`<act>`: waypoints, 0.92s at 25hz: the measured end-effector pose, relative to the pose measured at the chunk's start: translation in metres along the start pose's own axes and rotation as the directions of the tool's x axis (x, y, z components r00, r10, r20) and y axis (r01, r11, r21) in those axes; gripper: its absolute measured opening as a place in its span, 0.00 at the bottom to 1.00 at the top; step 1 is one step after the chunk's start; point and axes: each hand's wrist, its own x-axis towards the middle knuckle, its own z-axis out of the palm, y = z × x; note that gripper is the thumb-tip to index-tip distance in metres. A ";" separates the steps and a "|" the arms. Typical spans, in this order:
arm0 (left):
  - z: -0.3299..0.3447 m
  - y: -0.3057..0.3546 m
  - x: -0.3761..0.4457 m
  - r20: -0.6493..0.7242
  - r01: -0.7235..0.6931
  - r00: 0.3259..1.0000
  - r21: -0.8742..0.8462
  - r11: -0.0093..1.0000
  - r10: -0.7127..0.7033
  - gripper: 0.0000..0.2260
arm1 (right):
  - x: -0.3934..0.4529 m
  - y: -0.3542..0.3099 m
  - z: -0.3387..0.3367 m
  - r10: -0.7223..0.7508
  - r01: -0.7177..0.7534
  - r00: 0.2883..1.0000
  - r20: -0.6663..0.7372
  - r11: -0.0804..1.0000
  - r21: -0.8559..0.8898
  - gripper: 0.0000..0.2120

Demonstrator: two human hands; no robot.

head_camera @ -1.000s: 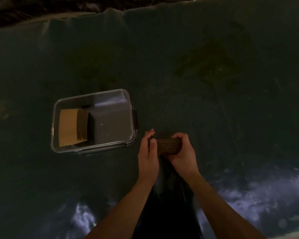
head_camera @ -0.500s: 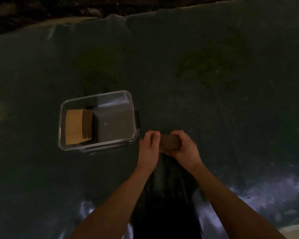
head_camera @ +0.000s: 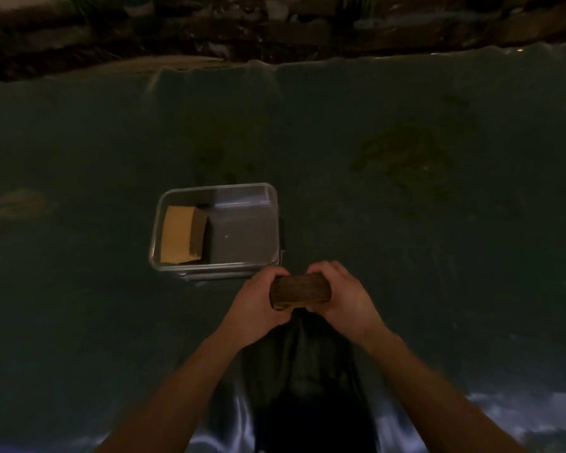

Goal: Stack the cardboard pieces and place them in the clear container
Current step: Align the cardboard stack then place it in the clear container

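A stack of cardboard pieces [head_camera: 299, 291] is gripped between both hands, its layered edge toward me. My left hand [head_camera: 257, 304] clasps its left end and my right hand [head_camera: 342, 297] its right end. The stack hovers just in front of the near right corner of the clear container [head_camera: 272, 204], which sits open on the dark sheet. Inside the container, against its left wall, another cardboard stack [head_camera: 180, 235] leans with its tan face up. The right half of the container's floor is bare.
A dark plastic sheet [head_camera: 406, 207] covers the whole work surface, wrinkled and glossy near me. Its far edge meets rough ground with debris [head_camera: 209, 31] at the top. The light is dim.
Both hands have kept their grip on the stack and squared it up. The view has shifted, so the container now sits more central and nearer to the hands.
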 end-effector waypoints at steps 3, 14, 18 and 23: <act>-0.011 -0.024 -0.031 -0.068 0.124 0.989 -0.084 0.989 -0.130 0.27 | -0.007 -0.012 0.038 0.004 -0.005 1.000 0.014 0.999 0.053 0.25; -0.061 -0.133 -0.103 -0.097 0.204 0.973 -0.070 0.977 -0.210 0.23 | -0.019 -0.022 0.154 0.054 -0.055 0.998 -0.029 0.998 -0.020 0.26; -0.056 -0.139 -0.100 -0.107 0.122 0.986 -0.027 0.992 -0.124 0.22 | -0.015 -0.024 0.161 0.018 -0.019 1.000 -0.017 0.997 -0.080 0.28; -0.057 -0.143 -0.102 -0.077 0.159 0.984 -0.035 0.987 -0.161 0.23 | -0.010 -0.033 0.156 0.045 -0.041 0.996 0.080 0.998 -0.051 0.25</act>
